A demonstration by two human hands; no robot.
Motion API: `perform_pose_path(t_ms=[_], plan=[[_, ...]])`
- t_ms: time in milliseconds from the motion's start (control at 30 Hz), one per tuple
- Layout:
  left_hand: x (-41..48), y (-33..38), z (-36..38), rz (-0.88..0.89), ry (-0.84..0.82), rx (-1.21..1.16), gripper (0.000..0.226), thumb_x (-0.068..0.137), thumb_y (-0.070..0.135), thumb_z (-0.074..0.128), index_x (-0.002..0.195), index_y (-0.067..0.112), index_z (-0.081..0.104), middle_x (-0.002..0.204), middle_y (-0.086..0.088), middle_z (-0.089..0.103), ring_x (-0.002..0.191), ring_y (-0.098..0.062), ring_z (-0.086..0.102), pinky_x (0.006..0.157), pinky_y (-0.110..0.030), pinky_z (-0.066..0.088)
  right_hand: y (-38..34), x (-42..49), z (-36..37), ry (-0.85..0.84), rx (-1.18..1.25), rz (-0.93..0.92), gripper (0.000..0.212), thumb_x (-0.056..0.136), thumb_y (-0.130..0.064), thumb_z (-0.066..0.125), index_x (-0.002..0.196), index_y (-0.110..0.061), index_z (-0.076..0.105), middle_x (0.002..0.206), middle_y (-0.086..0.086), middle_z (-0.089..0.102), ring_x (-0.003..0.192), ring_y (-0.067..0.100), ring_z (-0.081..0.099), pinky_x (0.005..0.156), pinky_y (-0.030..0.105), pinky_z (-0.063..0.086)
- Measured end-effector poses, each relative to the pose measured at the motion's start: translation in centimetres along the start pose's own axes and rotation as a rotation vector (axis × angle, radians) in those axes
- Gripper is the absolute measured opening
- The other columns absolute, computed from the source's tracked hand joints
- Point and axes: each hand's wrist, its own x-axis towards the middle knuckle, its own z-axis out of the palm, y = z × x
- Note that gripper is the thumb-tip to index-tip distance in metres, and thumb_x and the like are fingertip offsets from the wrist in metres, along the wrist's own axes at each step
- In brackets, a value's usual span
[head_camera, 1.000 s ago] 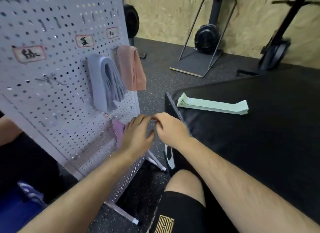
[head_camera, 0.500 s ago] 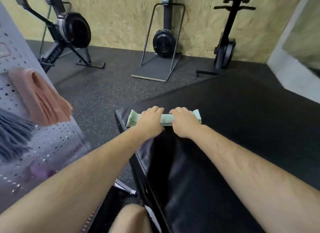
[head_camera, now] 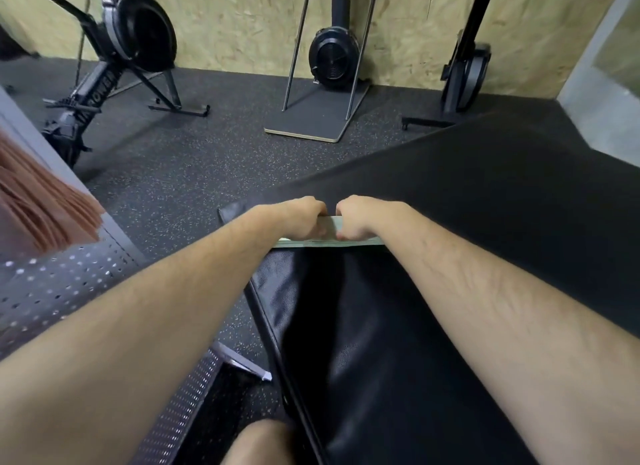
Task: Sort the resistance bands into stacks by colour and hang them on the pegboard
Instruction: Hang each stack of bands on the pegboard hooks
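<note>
A stack of pale green resistance bands (head_camera: pixel 329 243) lies near the corner of the black mat (head_camera: pixel 485 201). My left hand (head_camera: pixel 304 217) and my right hand (head_camera: pixel 360 217) grip the stack side by side, fingers curled over its top and thumbs at its near edge. Only the stack's near edge and a strip between my hands show. The grey pegboard (head_camera: pixel 65 284) stands at the left, with a bunch of pink bands (head_camera: pixel 38 208) hanging on it at the frame's edge.
The speckled rubber floor (head_camera: pixel 194 173) lies between pegboard and mat. Rowing machines (head_camera: pixel 124 59) and a ski trainer with a flat base (head_camera: pixel 318 118) stand against the plywood wall. My knee (head_camera: pixel 259 444) shows at the bottom.
My hands left the pegboard, reached right to the green stack on the mat and closed on it. The view swung right, so most of the pegboard is out of frame.
</note>
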Motion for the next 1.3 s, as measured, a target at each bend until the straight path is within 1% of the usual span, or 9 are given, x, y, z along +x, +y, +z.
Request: perform_pose_path(t_ms=[167,400,467,567,667,800,933,1200,1300], plan=[[-0.4,1.0,-0.4,-0.050,-0.055,0.213,0.035,0.097,0.034,0.053,0.126,0.013,0.056,0.127,-0.012,0.047,0.116,-0.035,0.052,0.088,-0.041,0.043,-1.3,-1.0,1.3,0.127,-0.078,0.058,0.046,0.093,-0.023,0.056,0.138,-0.015,0.052,0.137,0.010,0.048,0.130,0.032,0.045,0.107,0.041,0.037],[-7.4,3.6,-1.6,0.056,0.234,0.321,0.031,0.085,0.040,0.061,0.099,0.019,0.043,0.109,-0.004,0.061,0.109,-0.028,0.051,0.081,-0.036,0.031,-3.2,-8.0,4.4,0.607,0.033,0.048,0.035,0.086,-0.009,0.060,0.119,-0.016,0.051,0.124,0.005,0.051,0.115,0.030,0.048,0.094,0.040,0.046],[-10.2,4.4,-2.3,0.022,0.304,0.222,0.041,0.079,0.039,0.066,0.101,0.018,0.039,0.102,-0.004,0.062,0.103,-0.030,0.056,0.081,-0.037,0.030,-3.8,-10.4,3.9,0.752,0.114,-0.011,0.031,0.083,-0.005,0.059,0.112,-0.014,0.056,0.116,0.007,0.052,0.106,0.031,0.049,0.088,0.042,0.048],[-15.7,5.4,-4.0,-0.017,0.354,-0.238,0.045,0.078,0.030,0.071,0.100,0.016,0.034,0.086,0.002,0.058,0.079,-0.026,0.054,0.072,-0.036,0.035,-5.3,-14.4,2.0,0.849,0.288,-0.149,0.027,0.079,-0.011,0.049,0.105,-0.007,0.057,0.111,0.011,0.052,0.099,0.032,0.046,0.084,0.044,0.045],[-21.6,6.0,-5.5,-0.028,0.374,-0.606,0.053,0.077,0.015,0.074,0.112,0.014,0.035,0.093,-0.001,0.054,0.073,-0.014,0.050,0.061,-0.025,0.042,-7.6,-18.4,0.0,0.886,0.370,-0.273,0.039,0.077,-0.023,0.034,0.104,-0.005,0.056,0.110,0.011,0.051,0.098,0.030,0.043,0.083,0.040,0.041],[-29.1,6.0,-6.7,-0.095,0.434,-0.807,0.063,0.078,0.016,0.076,0.129,0.022,0.039,0.108,-0.002,0.061,0.083,-0.009,0.058,0.068,-0.023,0.046,-10.9,-22.9,-2.0,0.881,0.396,-0.417,0.025,0.081,-0.010,0.056,0.105,-0.007,0.054,0.111,0.008,0.049,0.103,0.028,0.043,0.082,0.038,0.040],[-36.0,5.2,-7.8,-0.170,0.472,-0.725,0.033,0.076,0.030,0.071,0.106,0.020,0.061,0.088,-0.001,0.067,0.074,-0.014,0.057,0.066,-0.030,0.043,-14.9,-26.1,-3.0,0.882,0.411,-0.545,0.030,0.078,0.000,0.060,0.107,-0.008,0.053,0.115,0.007,0.051,0.106,0.025,0.043,0.085,0.037,0.041],[-46.9,3.9,-9.7,-0.319,0.710,-0.706,0.038,0.079,0.027,0.071,0.114,0.024,0.057,0.093,0.001,0.068,0.068,-0.007,0.059,0.056,-0.023,0.045,-23.7,-29.2,-4.7,0.598,0.623,-0.660,0.046,0.092,-0.014,0.055,0.135,-0.024,0.046,0.117,0.002,0.052,0.117,0.019,0.046,0.096,0.034,0.041],[-49.9,2.7,-10.6,-0.373,0.761,-0.692,0.035,0.079,0.025,0.070,0.112,0.026,0.061,0.095,0.000,0.071,0.079,-0.015,0.067,0.068,-0.033,0.054,-27.2,-29.1,-6.0,0.596,0.613,-0.732,0.037,0.092,-0.021,0.057,0.128,-0.025,0.051,0.120,0.003,0.058,0.114,0.022,0.052,0.093,0.037,0.045]])
